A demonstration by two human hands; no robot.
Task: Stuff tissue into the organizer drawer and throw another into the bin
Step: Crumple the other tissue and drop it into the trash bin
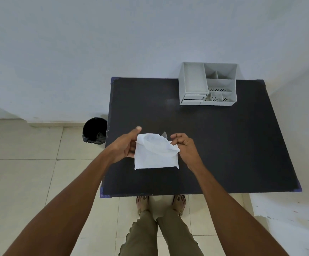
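Note:
Both hands hold a white tissue [154,156] up over the near middle of the black table [223,145]. My left hand [126,145] grips its left edge and my right hand [184,146] pinches its top right corner. The tissue is partly folded, its lower half hanging flat. A small pale corner [164,134] shows behind it; what it belongs to is unclear. The grey organizer [208,84] stands at the table's far edge, its small drawer [193,99] at the front left, slightly pulled out. A black bin [94,130] with a liner stands on the floor left of the table.
The table stands against a white wall. Pale tiled floor lies to the left and near side. My feet and legs [159,228] are at the table's near edge. A white surface [288,218] sits at the lower right.

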